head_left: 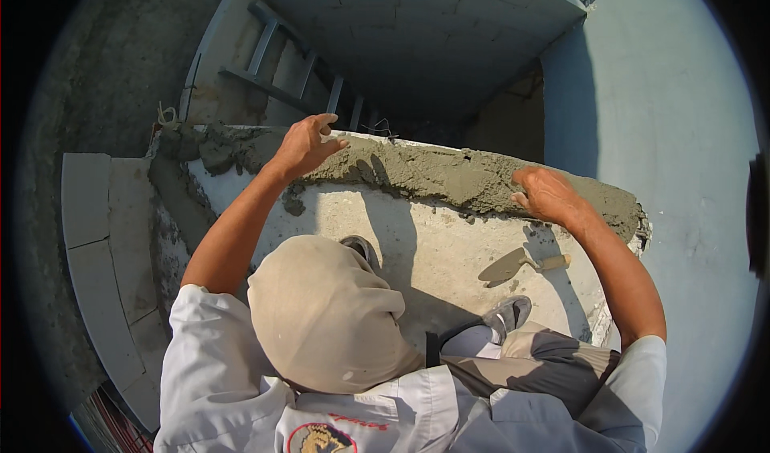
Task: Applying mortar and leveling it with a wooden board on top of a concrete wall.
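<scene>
A long, rough band of wet grey mortar [425, 176] runs along the ledge's far edge. My left hand [309, 144] is raised at its left-middle part, fingers bent but apart, with nothing visible in it. My right hand [547, 192] is at the band's right part, fingers curved and apart on or just over the mortar; exact contact is unclear. A trowel [504, 266] with a wooden handle lies on the pale concrete surface [425, 260] below and left of my right hand.
Beyond the ledge is a shadowed block-walled opening [433, 20] with a metal ladder [265, 48] at left. A pale blue-grey wall [674, 108] stands right, a low block wall [88, 204] left. My bent knee [329, 309] and shoes are below. Cables [112, 421] show at lower left.
</scene>
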Available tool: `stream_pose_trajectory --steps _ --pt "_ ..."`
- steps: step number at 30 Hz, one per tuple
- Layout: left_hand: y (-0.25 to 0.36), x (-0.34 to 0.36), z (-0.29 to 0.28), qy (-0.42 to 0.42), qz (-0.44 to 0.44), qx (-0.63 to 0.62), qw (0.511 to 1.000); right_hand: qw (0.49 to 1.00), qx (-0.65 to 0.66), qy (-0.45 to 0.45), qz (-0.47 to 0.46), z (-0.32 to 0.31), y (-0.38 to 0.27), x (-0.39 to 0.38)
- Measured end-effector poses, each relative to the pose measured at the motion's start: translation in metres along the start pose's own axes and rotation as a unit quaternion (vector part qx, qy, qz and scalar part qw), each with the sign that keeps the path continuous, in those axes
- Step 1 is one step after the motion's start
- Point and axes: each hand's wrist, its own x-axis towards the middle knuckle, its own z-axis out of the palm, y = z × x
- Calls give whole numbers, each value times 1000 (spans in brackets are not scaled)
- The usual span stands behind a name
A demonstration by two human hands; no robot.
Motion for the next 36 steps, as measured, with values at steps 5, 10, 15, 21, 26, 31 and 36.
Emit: stream_pose_trajectory --steps 5,10,15,21,26,31,36 --pt "-2 77 50 -98 63 69 991 988 131 81 11 -15 -51 73" --pt "3 89 70 -103 44 38 993 966 231 115 20 14 -97 165" --pt "19 93 71 -66 102 -80 989 941 316 123 11 34 -122 224" --pt "11 110 68 -151 93 -225 958 933 332 133 29 44 -99 238" --pt "2 137 93 -200 153 -160 955 917 367 152 36 52 -88 239" --pt "11 150 103 -355 152 -94 918 894 413 151 89 56 -85 237" --pt "8 158 109 -385 132 -62 911 917 348 159 116 52 -83 229"
